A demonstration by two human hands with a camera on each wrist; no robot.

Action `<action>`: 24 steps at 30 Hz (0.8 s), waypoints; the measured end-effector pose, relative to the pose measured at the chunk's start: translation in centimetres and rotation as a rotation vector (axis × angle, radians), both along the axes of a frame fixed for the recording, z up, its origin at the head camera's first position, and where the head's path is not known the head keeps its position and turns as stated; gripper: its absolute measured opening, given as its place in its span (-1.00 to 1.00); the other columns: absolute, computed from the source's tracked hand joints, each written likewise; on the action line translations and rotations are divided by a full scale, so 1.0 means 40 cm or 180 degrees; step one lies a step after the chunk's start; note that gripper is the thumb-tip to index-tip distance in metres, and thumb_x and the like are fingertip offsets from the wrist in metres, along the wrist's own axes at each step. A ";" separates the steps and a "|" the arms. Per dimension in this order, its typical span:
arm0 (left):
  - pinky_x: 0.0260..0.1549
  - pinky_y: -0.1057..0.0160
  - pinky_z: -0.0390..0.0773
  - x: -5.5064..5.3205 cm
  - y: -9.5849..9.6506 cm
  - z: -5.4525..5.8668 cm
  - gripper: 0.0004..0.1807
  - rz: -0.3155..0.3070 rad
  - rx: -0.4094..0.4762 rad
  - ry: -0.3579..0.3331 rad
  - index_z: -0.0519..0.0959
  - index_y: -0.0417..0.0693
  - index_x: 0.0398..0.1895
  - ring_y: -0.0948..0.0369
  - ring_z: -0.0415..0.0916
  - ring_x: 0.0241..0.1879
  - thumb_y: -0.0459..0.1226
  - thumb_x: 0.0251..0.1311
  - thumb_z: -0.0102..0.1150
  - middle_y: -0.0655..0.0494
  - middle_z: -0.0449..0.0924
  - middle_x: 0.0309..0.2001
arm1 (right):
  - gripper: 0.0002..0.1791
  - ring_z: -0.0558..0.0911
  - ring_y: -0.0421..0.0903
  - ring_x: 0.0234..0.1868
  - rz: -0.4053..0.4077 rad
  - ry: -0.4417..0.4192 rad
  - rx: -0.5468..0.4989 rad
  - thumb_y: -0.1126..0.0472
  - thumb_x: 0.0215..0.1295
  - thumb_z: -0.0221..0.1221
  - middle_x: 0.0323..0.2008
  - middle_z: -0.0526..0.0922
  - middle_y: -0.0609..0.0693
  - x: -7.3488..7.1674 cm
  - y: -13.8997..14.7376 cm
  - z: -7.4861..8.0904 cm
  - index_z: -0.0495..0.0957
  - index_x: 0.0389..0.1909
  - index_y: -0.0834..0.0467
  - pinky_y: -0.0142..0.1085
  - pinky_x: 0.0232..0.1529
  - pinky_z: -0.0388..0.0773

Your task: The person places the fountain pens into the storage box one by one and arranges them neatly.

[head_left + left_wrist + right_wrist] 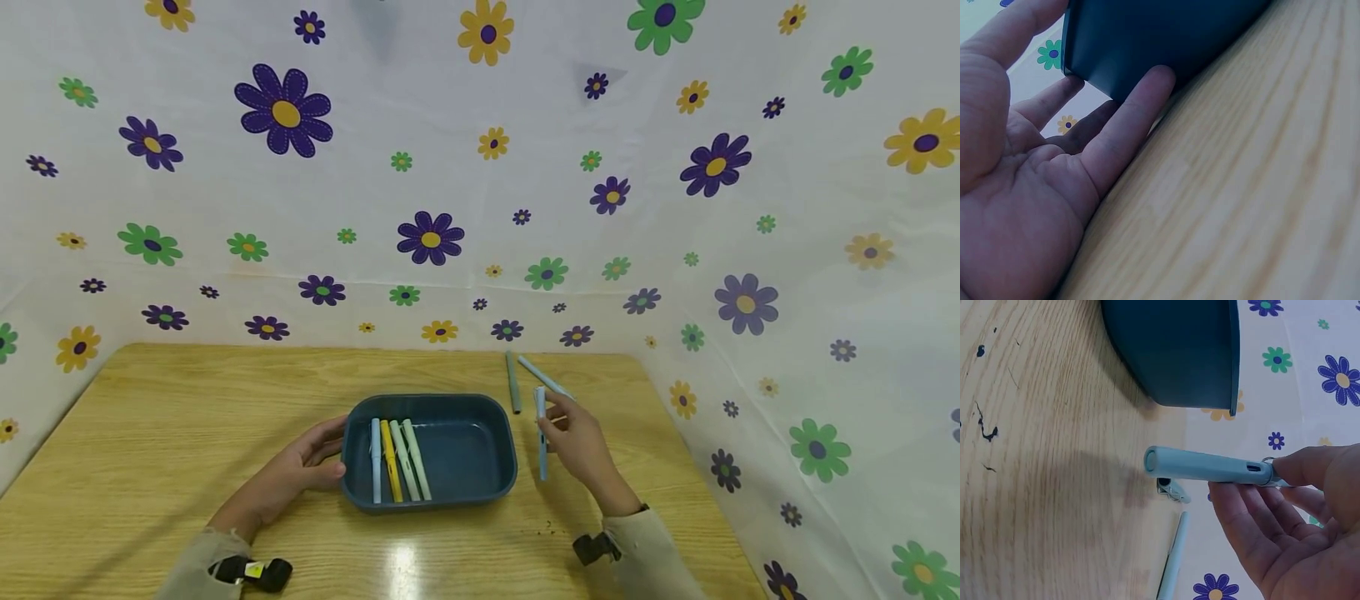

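One wooden table (225, 417) bears everything; on it sits a dark blue tray (468, 458), probably light, stiff plastic that could slide if nudged, best steadied by its end walls. At the tray's nine o'clock, the left hand (300, 467) rests extended fingers against the outer wall, without curling round the rim. At three o'clock, just outside the tray, the right hand (583, 440) pinches a light blue pen (543, 462) between thumb and fingers, on its twelve o'clock half. That pen looks light, rigid and smooth, so it may turn in a loose pinch; mid-barrel seems the surest hold. The tray's three o'clock wall stands between it and the tray floor. Inside, towards nine o'clock, a blue pen (377, 467), a yellow pen (391, 462) and two pale green pens (417, 461) lie side by side. At two o'clock, on the table, are a dark green pen (513, 383) and another light pen (542, 375), near the right hand. Dark specks (550, 527) mark the wood at four o'clock.
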State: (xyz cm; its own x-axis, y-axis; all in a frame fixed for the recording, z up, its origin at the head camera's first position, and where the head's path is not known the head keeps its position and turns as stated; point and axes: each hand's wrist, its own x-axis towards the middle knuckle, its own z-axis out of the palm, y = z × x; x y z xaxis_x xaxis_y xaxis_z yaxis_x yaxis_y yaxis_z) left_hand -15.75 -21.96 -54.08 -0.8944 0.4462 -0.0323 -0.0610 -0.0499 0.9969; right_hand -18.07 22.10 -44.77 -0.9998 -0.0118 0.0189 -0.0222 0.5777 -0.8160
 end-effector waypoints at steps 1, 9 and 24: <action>0.19 0.23 0.56 0.000 0.001 -0.001 -0.18 0.0006 0.0003 -0.0012 0.08 0.05 0.66 0.21 0.32 0.42 -0.39 0.42 0.20 -0.19 0.08 0.58 | -0.47 0.69 -0.01 -0.17 -0.0008 0.0019 -0.0042 0.28 0.50 0.22 -0.10 0.64 0.12 0.001 0.000 -0.001 0.43 0.45 0.10 -0.09 -0.22 0.75; 0.14 0.13 0.61 -0.002 0.000 -0.005 -0.20 -0.0120 0.0164 0.0032 0.02 -0.02 0.67 0.31 0.37 0.37 -0.41 0.46 0.12 -0.25 0.00 0.60 | -0.51 0.69 0.01 -0.22 -0.0105 0.0189 -0.0357 0.30 0.46 0.26 -0.11 0.65 0.18 0.008 0.006 -0.015 0.46 0.36 0.06 0.02 -0.22 0.75; 0.16 0.18 0.59 -0.002 0.001 0.001 -0.18 -0.0133 0.0149 -0.0008 -0.01 -0.05 0.68 0.36 0.38 0.35 -0.40 0.46 0.13 -0.26 -0.03 0.60 | -0.50 0.65 0.01 -0.22 -0.0153 0.0253 -0.0435 0.28 0.47 0.26 -0.09 0.65 0.16 0.015 0.009 -0.032 0.50 0.38 -0.01 -0.11 -0.27 0.75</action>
